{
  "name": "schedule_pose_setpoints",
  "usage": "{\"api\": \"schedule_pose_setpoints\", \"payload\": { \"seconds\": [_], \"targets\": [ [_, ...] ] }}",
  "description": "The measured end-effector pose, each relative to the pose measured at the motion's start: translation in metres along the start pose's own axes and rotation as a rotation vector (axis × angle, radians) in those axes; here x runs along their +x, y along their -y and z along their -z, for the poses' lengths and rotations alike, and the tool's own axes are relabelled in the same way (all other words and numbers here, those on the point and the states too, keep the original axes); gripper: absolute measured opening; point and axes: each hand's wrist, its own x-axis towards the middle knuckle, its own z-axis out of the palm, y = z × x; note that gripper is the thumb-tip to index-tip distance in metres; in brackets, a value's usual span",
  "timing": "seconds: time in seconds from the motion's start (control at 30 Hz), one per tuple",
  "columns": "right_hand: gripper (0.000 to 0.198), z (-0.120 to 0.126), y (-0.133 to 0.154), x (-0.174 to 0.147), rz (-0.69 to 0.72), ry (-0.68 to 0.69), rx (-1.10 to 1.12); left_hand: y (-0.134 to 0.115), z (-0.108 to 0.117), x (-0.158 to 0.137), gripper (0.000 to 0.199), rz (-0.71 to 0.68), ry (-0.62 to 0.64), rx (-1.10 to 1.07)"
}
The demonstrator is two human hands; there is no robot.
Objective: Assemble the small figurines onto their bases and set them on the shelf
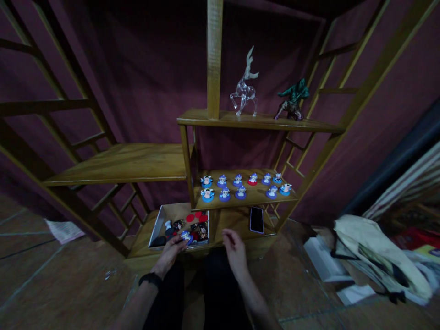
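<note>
Head cam looking down at a wooden shelf unit, and the left hand [170, 253] has a little figurine [186, 237] with a purple base, pinched between thumb and fingers. It's right at the front side of an open box [175, 211]; can't tell if it's touching the stuff inside. That box has red discs [190, 218] toward the back right, plus a jumble of dark pieces too murky to make out. Black band [151, 278] on the left wrist, btw.

Right hand [234, 247] is just to the right of the box, fingers loosely spread and a bit curled, near the lower shelf [230, 224]. A phone [256, 220] lies on that shelf, dark screen up.

One level up, on the middle shelf [256, 197], more figurines stand in two rows: six at the back, one of them a red-base one [253, 179], and five in front. Bases are otherwise purple or blue. In the front row, the third and fourth from the left are farther apart than the rest.

Top shelf [261, 121] has a clear deer [244, 94] on the left and a green statue [294, 100] on the right.
</note>
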Motion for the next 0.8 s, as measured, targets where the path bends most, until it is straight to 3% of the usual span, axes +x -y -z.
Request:
{"api": "schedule_pose_setpoints", "payload": {
  "seconds": [0.07, 0.13, 0.27, 0.47, 0.8],
  "targets": [
    [0.027, 0.046, 0.029, 0.013, 0.226, -0.302, -0.2, -0.002, 0.0, 0.001, 0.041, 0.01, 0.012, -0.003],
    [0.033, 0.089, 0.056, 0.033, 0.361, -0.546, -0.37, -0.003, 0.0, 0.002, 0.04, 0.013, 0.004, -0.009],
    [0.041, 0.144, 0.085, 0.078, 0.416, -0.693, -0.765, 0.0, 0.003, 0.006, 0.032, 0.012, -0.06, -0.029],
    [0.045, 0.154, 0.083, 0.113, 0.344, -0.662, -1.035, 0.006, 0.01, 0.013, 0.033, -0.013, -0.057, -0.021],
    [0.043, 0.147, 0.088, 0.127, 0.224, -0.726, -1.115, -0.001, 0.011, 0.011, 0.033, -0.011, -0.056, 0.015]
  ]
}}
